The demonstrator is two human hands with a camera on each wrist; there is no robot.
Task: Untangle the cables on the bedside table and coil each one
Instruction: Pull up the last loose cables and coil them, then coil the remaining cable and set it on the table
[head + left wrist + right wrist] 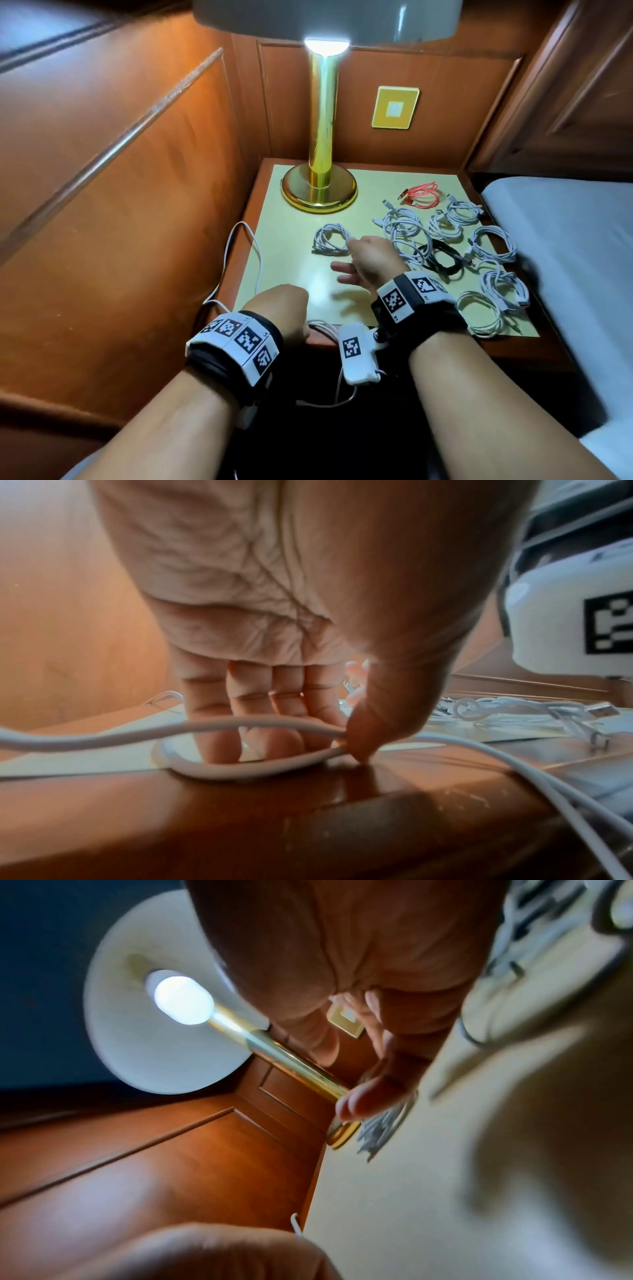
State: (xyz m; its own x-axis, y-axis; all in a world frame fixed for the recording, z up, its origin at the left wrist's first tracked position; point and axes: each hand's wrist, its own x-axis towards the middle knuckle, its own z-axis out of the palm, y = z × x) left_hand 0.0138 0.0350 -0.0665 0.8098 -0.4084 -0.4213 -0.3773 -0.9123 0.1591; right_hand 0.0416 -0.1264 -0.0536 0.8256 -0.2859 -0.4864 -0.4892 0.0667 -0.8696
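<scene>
Cable (240,771), white, uncoiled: 1 loop on the bedside table's (507,346) near edge, the rest trailing off the left side. Left hand (284,315) pins it, thumb (363,739) pressing the strands against the fingers. Right hand (368,262), fingers spread, touches a coiled white cable (330,240) mid-table.

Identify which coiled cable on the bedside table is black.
The black coiled cable, just right of the right hand; every other coil is white except one red one farther back.
</scene>
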